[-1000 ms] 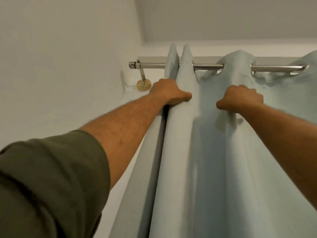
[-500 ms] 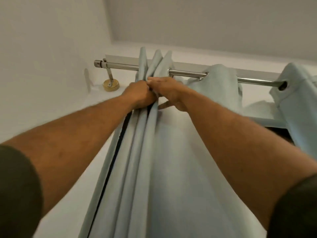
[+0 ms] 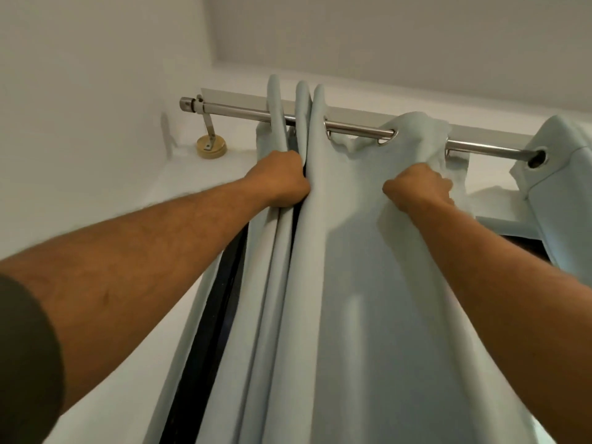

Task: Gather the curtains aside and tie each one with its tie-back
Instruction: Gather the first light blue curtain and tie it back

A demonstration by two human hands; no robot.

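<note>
A pale blue-grey curtain (image 3: 346, 283) hangs by metal eyelets from a steel rod (image 3: 355, 127) high up near the ceiling. Three of its folds are bunched together at the left. My left hand (image 3: 278, 182) grips that bunch just under the rod. My right hand (image 3: 418, 187) is further right and clutches a loose fold of the same curtain. A second curtain (image 3: 563, 193) of the same colour hangs at the far right on the rod. No tie-back shows.
The rod ends at the left in a steel cap, held by a bracket on a round brass wall mount (image 3: 211, 148). White walls stand left and behind. A dark window frame (image 3: 205, 347) shows behind the curtain's left edge and at the right.
My right hand has left the bunch by my left hand and moved right to take a further fold. One second ago the two hands were apart in the same way.
</note>
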